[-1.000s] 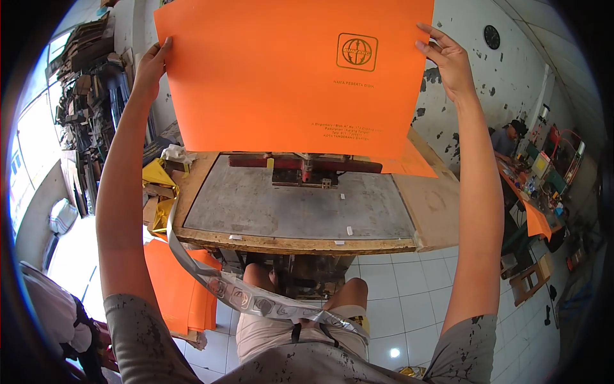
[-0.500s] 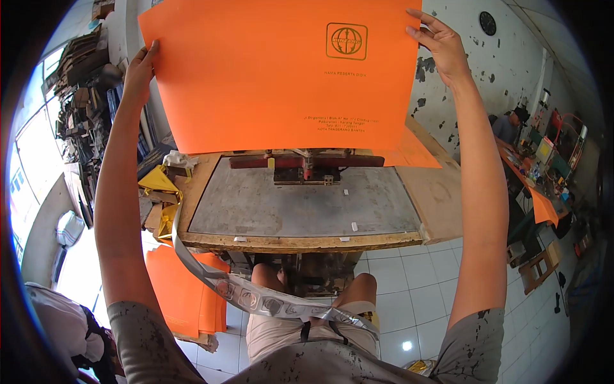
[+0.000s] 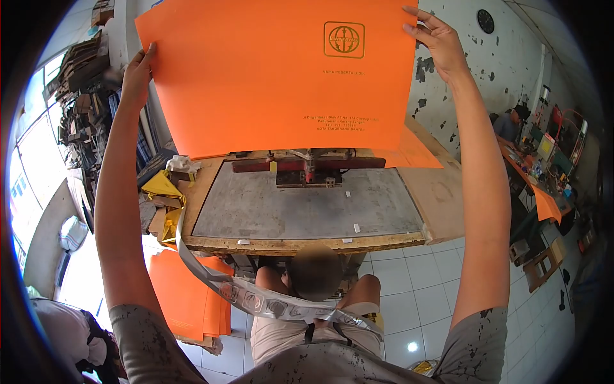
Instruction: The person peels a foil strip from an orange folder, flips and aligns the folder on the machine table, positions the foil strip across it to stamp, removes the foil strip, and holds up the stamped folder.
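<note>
A large orange printed sheet is held up in front of me, with a gold globe logo and several lines of gold lettering on its right part. My left hand pinches its left edge. At the upper right edge, my right hand grips the sheet between thumb and fingers. Behind and below the sheet is a grey metal plate set on a wooden bench, with a red-barred press head over its far side. A used silver foil strip hangs from the bench's left across my lap.
A stack of orange sheets sits low on the left. Gold foil lies by the bench's left edge. More orange paper rests at the bench's right. A person is at a cluttered table on the far right.
The sheet and both hands have shifted very slightly left in view. Both hands keep their hold. A blurred dark round shape now shows between my knees.
</note>
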### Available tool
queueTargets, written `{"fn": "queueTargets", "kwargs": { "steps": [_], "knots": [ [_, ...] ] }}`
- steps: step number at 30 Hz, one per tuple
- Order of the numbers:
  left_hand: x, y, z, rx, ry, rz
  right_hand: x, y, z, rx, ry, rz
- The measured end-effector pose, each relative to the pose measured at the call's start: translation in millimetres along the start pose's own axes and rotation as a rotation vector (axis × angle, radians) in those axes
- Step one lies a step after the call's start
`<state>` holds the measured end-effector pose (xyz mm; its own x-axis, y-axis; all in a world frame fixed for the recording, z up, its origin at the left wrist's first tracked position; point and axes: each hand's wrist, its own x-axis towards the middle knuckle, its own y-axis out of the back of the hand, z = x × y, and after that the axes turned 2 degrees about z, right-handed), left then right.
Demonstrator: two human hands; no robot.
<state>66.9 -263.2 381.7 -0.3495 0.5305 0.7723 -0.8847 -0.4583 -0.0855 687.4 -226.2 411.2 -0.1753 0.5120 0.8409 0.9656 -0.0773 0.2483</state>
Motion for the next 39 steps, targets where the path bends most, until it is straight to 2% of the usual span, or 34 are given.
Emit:
{"fn": "queueTargets", "kwargs": {
  "steps": [4,10,20,39],
  "knots": [
    [5.3,1.7,8.6,0.007,-0.006,0.013,0.3,-7.6,-12.3,0.027,0.06,0.072],
    [23.5,9.8,16.4,-0.003,-0.024,0.01,15.2,-2.2,-11.5,0.06,0.141,0.06],
    [25.9,15.5,36.5,0.035,-0.055,0.036,19.6,-0.3,-20.5,0.076,0.171,0.064],
    [15.2,11.3,34.0,0.005,-0.054,0.032,14.2,3.0,-19.8,0.11,0.183,0.049]
  ]
}}
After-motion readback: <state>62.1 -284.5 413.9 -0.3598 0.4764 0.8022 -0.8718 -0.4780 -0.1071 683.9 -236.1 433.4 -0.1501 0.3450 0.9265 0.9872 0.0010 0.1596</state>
